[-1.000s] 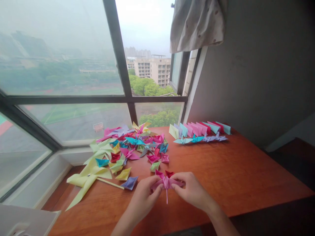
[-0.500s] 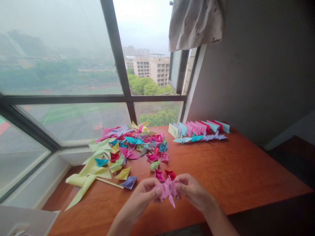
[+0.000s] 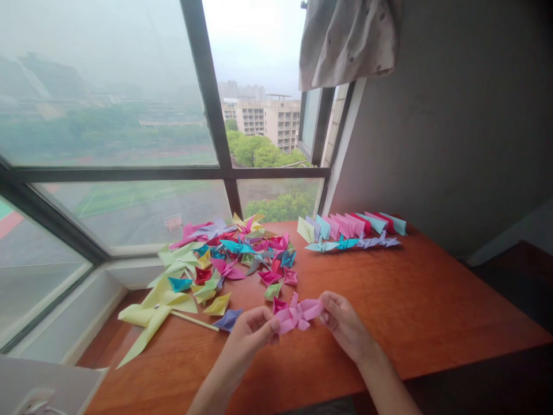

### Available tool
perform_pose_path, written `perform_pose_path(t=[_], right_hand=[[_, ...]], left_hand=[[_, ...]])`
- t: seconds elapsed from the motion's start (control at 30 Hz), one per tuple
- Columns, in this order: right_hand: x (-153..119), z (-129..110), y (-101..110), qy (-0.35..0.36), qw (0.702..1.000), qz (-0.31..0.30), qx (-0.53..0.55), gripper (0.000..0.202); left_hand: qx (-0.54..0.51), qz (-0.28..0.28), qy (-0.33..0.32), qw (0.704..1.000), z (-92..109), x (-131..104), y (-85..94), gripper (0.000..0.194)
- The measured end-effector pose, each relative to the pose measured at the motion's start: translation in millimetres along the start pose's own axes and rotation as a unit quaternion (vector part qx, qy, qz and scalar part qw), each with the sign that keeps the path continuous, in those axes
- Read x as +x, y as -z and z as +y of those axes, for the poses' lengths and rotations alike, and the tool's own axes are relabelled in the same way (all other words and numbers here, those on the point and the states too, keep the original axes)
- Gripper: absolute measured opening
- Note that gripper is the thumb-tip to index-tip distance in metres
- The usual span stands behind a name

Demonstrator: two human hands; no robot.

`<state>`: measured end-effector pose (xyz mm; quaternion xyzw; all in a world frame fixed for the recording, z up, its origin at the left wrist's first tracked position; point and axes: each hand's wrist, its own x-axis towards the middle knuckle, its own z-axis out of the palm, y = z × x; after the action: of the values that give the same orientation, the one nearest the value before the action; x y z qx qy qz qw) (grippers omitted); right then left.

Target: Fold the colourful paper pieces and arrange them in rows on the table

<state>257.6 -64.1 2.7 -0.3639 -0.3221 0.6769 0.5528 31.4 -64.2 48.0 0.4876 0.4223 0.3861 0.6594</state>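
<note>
Pink paper forms the folded bird-like figure [image 3: 299, 315], which is held over the near part of the table [image 3: 367, 357] between the two hands. The left hand [image 3: 248, 340] pinches the outer end of one wing between thumb and fingers; the right hand [image 3: 343, 325] pinches the tip of the opposite wing between thumb and forefinger. Both wings are spread, with the creased body between them unsupported by either hand. A magenta paper boat [image 3: 279, 305] lies just beyond the left wing, and a green paper boat [image 3: 273, 291] lies farther back. A violet paper boat [image 3: 228, 320] is near the left hand, beside the stick of a yellow pinwheel [image 3: 156, 311]. Handling characteristics, as judged from appearance: very light; thin-walled; firm along the layered creases, but soft and easily bent across the single flaps. Slipping is unlikely under a light pinch; crushing and tearing are the main risks. Hold the wings near their roots, where the layers appear thicker, or support the body from beneath. Apply equal, low tension on both sides, since a strong outward pull could open the central folds. Avoid gripping the narrow points, which may crumple.
</note>
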Motion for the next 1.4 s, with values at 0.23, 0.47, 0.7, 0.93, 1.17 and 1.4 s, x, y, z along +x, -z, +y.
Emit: perform_pose_path(t=[0.23, 0.47, 0.7, 0.93, 1.17, 1.4], right_hand=[[-11.1, -7.7, -7.7, 0.119, 0.967, 0.102, -0.199, 0.036], [-30.4, -1.3, -35.9, 0.201, 0.880, 0.046, -0.427, 0.020], [-24.4, 3.0, -26.6, 0.254, 0.825, 0.154, -0.480, 0.022], [-14.0, -31.5, 41.8, 0.264, 0.746, 0.297, -0.534, 0.032], [12.7, -105.1, 183.6, 0.235, 0.596, 0.481, -0.598, 0.032], [39.2, -153.5, 272.3, 0.141, 0.547, 0.555, -0.610, 0.020]], left_hand=[[0.030, 0.035, -0.017, 0.999, 2.4, 3.6, -2.9, 0.045], [0.033, 0.021, -0.044, 0.998, -1.7, 11.6, -12.0, 0.038], [0.077, -0.038, -0.067, 0.994, -16.3, 13.5, -17.2, 0.032], [0.134, -0.048, -0.065, 0.988, -26.7, 4.6, -6.3, 0.033], [0.152, -0.039, -0.043, 0.987, -38.9, -1.1, 1.9, 0.040], [0.204, -0.036, -0.047, 0.977, -38.3, 2.2, -2.4, 0.040]])
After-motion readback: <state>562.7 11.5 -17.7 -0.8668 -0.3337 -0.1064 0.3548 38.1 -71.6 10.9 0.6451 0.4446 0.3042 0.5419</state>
